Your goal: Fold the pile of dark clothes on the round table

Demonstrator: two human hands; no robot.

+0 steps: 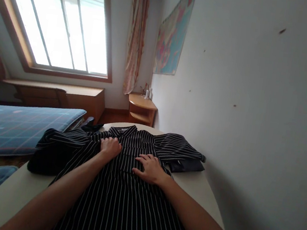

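A black shirt (129,210) with thin white stripes lies spread on a pale, round-edged table (210,200). Its collar points to the far edge and its sleeves reach out to both sides. My left hand (111,147) rests on the upper chest just below the collar, fingers curled down onto the cloth. Lower and to the right, my right hand (150,168) lies on the shirt front with its fingers spread, touching the fabric. The shirt's lower part runs toward me, partly covered by my forearms.
A black folded item (187,166) sits under the right sleeve, and a dark soft thing (48,159) under the left one. A blue plaid mattress (21,128) stands left. Close on the right is a white wall (251,143). A corner shelf (144,102) and desk (85,94) stand beyond.
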